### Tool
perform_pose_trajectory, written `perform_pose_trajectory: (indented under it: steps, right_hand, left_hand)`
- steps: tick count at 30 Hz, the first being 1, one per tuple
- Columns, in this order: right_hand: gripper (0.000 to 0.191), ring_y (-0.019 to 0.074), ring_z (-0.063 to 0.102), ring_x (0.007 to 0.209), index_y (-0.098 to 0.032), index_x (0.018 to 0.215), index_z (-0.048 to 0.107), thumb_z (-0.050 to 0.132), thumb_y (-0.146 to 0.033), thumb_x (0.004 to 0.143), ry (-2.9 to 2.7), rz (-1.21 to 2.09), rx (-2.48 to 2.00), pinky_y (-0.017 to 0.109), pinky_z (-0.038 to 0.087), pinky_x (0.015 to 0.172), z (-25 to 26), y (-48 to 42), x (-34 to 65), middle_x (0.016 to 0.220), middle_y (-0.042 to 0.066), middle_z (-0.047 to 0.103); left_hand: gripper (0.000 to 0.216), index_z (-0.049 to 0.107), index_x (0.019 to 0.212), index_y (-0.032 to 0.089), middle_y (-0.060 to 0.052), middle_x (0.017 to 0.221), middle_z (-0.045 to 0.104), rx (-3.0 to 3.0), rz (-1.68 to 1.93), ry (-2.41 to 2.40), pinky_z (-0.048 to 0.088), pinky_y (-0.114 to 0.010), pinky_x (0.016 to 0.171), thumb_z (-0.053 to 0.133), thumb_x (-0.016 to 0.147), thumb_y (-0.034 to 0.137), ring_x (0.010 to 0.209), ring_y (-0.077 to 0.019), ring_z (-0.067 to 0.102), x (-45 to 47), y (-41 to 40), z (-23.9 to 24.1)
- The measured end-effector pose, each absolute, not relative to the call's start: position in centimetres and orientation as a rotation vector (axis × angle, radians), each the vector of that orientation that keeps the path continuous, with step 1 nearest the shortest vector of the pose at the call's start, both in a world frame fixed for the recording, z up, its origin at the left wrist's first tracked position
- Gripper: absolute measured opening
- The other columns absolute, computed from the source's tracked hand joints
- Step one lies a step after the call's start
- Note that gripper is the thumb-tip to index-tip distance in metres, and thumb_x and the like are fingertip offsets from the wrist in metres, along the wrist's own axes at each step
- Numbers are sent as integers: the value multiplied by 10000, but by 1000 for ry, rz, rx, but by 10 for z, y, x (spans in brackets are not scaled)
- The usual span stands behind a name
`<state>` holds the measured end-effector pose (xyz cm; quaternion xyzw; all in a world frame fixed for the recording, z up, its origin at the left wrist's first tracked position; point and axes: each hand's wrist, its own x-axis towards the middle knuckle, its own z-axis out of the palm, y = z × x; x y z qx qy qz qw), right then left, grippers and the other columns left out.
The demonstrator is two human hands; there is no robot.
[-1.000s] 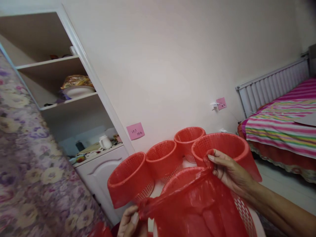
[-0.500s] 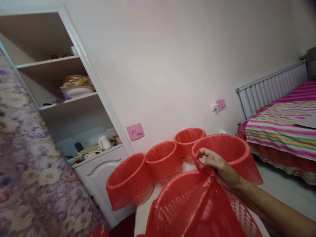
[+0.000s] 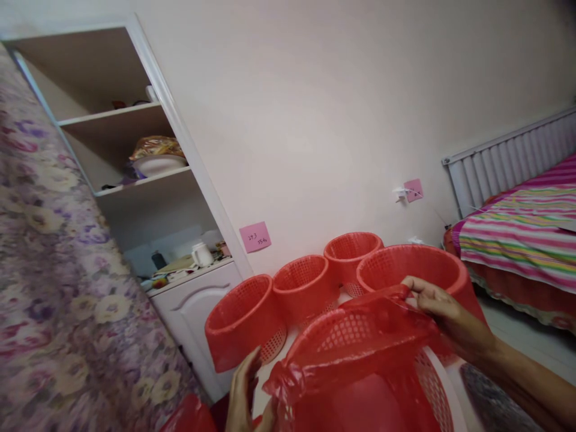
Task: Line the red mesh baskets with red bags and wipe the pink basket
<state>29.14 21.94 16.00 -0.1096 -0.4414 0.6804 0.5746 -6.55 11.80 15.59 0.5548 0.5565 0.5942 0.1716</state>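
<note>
A thin red plastic bag (image 3: 364, 354) hangs across the mouth of the nearest perforated basket (image 3: 434, 384), partly inside it. My right hand (image 3: 434, 306) pinches the bag's upper edge above the far right of the rim. At the bottom, my left hand (image 3: 245, 393) is beside the bag's bunched left corner, fingers and thumb apart; part of this hand is cut off by the frame. Behind stand several baskets with red bags folded over their rims: a left one (image 3: 240, 342), a middle one (image 3: 303, 297), a back one (image 3: 353, 264) and a larger right one (image 3: 472, 300).
The baskets stand on a white table (image 3: 261, 393) against the wall. To the left are a floral curtain (image 3: 81, 282) and a shelf unit (image 3: 135, 192) with a white jug (image 3: 202, 255). A bed with a striped cover (image 3: 526, 234) is at the right. Red plastic (image 3: 189, 414) lies lower left.
My left hand has come into view at the bottom. My right hand has moved slightly right and down, and the bag now stretches sideways across the near basket. The view has shifted a little left.
</note>
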Motion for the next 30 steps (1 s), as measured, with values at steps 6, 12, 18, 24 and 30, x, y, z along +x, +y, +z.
perform_pose_trajectory:
  steps: [6,12,18,24,30]
  right_hand:
    - [182,78,528,561,-210,868,606,742,-282,770,-1074,1626,-299,171,395,526,171,220,287,698,-36,619]
    - [211,79,528,540,-188,916,645,725,-343,797,-1153,1482,-388,182,405,512,175,234,281,673,-36,623]
    - [252,115,588,599,-216,944,655,734,-391,781,-1040,1371,-385,219,460,558,175,235,273,760,-9,679]
    - [276,113,591,571,-232,975,646,744,-386,769,-1011,1347,-423,216,467,537,158,243,280,709,-26,664]
    - [300,115,579,550,-262,976,648,758,-408,738,-955,1283,-524,211,459,502,141,248,299,698,-38,665]
  left_hand:
    - [289,742,943,218,-104,1122,707,1822,1394,1634,440,-443,1012,664,681,310,1121,-325,599,-64,147,156]
    - [211,719,785,190,-45,745,712,1885,1406,1710,502,-350,730,537,679,205,766,-254,646,-82,171,165]
    - [362,689,826,235,-44,994,680,1947,1784,1598,359,-403,1031,462,576,104,1058,-263,560,-89,172,183]
    - [186,715,883,259,-37,967,692,1891,1708,1400,459,-325,918,592,744,262,981,-248,607,-71,163,175]
    - [270,730,898,239,-28,967,704,1663,1701,1674,456,-284,915,641,733,432,997,-237,610,-95,149,180]
